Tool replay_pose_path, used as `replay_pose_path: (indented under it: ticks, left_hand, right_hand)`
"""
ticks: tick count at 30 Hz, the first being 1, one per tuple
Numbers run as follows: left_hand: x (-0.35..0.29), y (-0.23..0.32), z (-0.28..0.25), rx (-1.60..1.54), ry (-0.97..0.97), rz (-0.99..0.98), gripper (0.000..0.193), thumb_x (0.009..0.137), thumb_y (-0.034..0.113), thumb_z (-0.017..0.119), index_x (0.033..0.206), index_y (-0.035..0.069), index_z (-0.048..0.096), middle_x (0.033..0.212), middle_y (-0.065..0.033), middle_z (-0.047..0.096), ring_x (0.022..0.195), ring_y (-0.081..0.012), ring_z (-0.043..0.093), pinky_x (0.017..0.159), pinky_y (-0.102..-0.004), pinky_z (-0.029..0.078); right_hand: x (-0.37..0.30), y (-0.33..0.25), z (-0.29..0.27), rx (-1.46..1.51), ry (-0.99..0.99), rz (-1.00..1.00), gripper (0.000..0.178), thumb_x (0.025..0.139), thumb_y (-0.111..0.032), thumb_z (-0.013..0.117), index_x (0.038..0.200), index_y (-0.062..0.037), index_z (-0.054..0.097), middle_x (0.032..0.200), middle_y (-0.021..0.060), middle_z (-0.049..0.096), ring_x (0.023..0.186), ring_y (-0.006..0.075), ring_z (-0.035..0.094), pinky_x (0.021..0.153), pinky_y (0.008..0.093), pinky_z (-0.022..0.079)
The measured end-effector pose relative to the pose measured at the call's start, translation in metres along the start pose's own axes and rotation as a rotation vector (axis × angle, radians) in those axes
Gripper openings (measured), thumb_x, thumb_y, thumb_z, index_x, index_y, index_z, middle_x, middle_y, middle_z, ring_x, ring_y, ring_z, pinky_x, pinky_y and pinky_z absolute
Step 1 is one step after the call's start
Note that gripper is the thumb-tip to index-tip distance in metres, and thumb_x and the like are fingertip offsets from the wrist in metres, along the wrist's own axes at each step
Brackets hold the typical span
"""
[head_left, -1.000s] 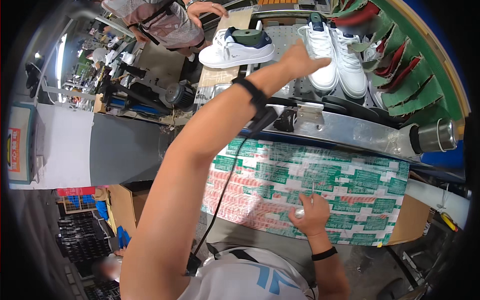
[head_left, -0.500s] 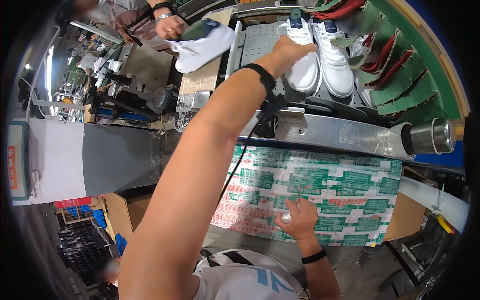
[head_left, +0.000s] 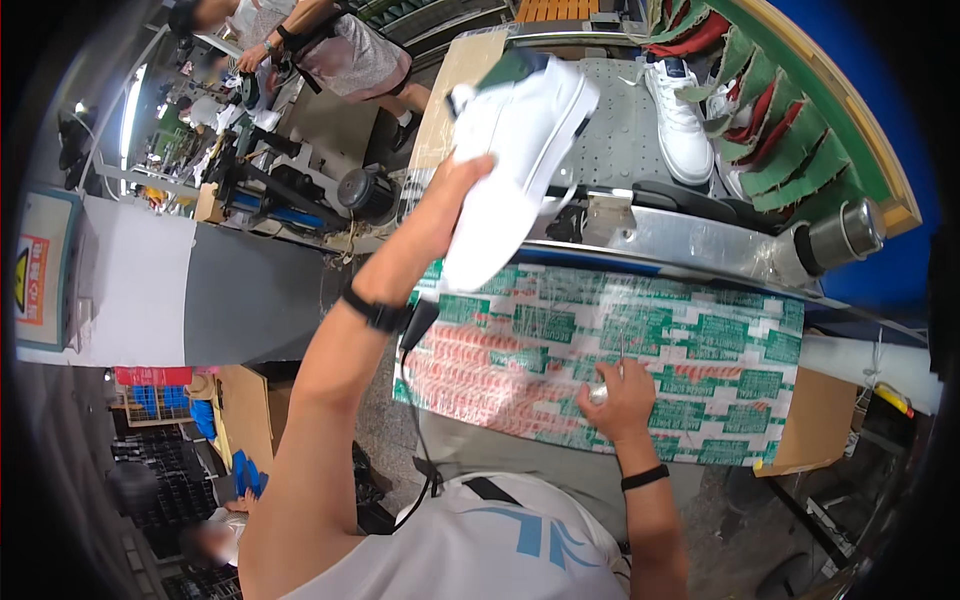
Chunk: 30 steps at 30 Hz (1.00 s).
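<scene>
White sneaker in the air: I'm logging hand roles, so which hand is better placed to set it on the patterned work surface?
Left: the left hand grips the white sneaker; the right hand holds a small tool.

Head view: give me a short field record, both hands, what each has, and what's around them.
left hand: raised, grip closed on a white sneaker, sole side toward the camera
right hand: low, resting on the patterned sheet, a small thin tool between its fingers; kind unclear
work surface: green, red and white printed sheet over the bench
conveyor: grey perforated belt beyond the bench, another white sneaker on it
wrists: black bands on both
other people: a person at the top left
</scene>
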<state>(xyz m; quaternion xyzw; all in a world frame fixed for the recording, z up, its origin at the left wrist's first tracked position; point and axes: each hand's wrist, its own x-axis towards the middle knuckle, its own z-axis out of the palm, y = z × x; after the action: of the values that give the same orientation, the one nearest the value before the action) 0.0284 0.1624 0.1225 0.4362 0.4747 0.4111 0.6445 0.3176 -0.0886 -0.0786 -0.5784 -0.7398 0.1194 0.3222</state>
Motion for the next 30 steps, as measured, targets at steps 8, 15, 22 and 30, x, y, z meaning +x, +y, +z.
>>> replay_pose_path:
  ticks: [8, 15, 22, 30]
  left_hand:
    - [-0.219, -0.174, 0.015, 0.463, 0.465, 0.041, 0.081, 0.094, 0.022, 0.086, 0.160, 0.000, 0.045, 0.138, -0.0149, 0.067, 0.127, -0.0263, 0.066, 0.112, -0.0409, 0.053]
    - [-0.229, -0.196, 0.008, 0.021, 0.437, 0.033, 0.125, 0.097, 0.023, 0.093, 0.179, 0.005, 0.000, 0.152, -0.0272, 0.055, 0.122, -0.0314, 0.072, 0.101, -0.0420, 0.064]
    - [-0.247, -0.175, -0.113, -0.249, 0.696, -0.079, 0.107, 0.098, 0.026, 0.085, 0.180, 0.004, 0.020, 0.167, -0.0269, 0.048, 0.149, -0.0355, 0.056, 0.122, -0.0480, 0.049]
    - [-0.179, -0.163, -0.033, 0.492, 0.120, 0.204, 0.102, 0.091, 0.035, 0.096, 0.173, 0.006, 0.045, 0.169, -0.0241, 0.053, 0.156, -0.0331, 0.053, 0.123, -0.0433, 0.049]
  right_hand:
    - [0.012, -0.008, 0.001, -0.032, 0.048, -0.043, 0.035, 0.077, -0.028, 0.087, 0.106, -0.0132, 0.076, 0.100, 0.0109, 0.064, 0.089, 0.0348, 0.067, 0.074, 0.0470, 0.054]
    - [-0.005, -0.018, -0.005, 0.244, 0.077, 0.198, 0.061, 0.082, -0.021, 0.087, 0.138, -0.0047, 0.071, 0.108, 0.0125, 0.072, 0.096, 0.0340, 0.071, 0.087, 0.0447, 0.059]
    - [-0.013, -0.144, -0.037, 0.346, -0.201, -0.193, 0.097, 0.081, -0.022, 0.091, 0.165, 0.0031, 0.050, 0.108, 0.0160, 0.072, 0.096, 0.0347, 0.070, 0.087, 0.0454, 0.057]
    - [0.009, -0.152, -0.023, -0.057, -0.364, -0.459, 0.099, 0.077, -0.031, 0.090, 0.159, 0.0113, 0.053, 0.103, 0.0152, 0.065, 0.090, 0.0339, 0.065, 0.083, 0.0483, 0.052]
